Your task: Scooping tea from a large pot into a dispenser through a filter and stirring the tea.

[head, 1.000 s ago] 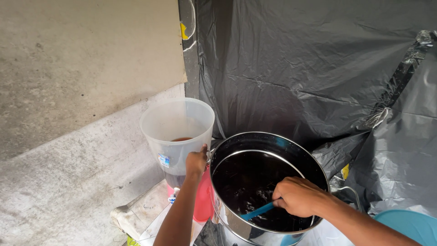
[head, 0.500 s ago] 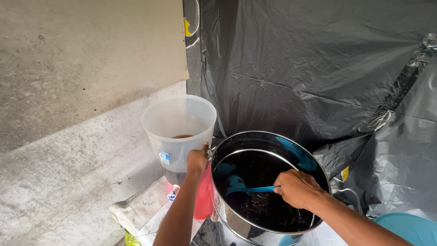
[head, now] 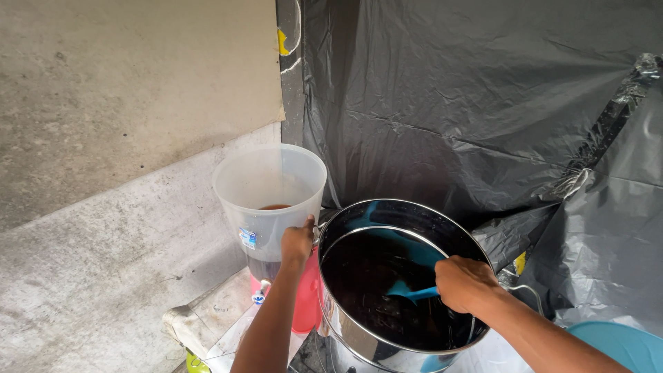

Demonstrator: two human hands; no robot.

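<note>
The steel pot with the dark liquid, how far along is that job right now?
Done: the steel pot holds plenty of dark liquid, and the translucent dispenser jug has only a shallow reddish layer. In hand: the right hand holds a blue ladle in the liquid while the left hand grips the pot's rim handle. Left: the jug is mostly unfilled.

Shiny steel pot (head: 359, 338), translucent plastic dispenser (head: 266, 190), glossy black plastic sheeting (head: 456, 90), rough concrete wall (head: 103, 83).

Soft even daylight; sharp focus; glare on black plastic sheet (head: 469, 103).
</note>
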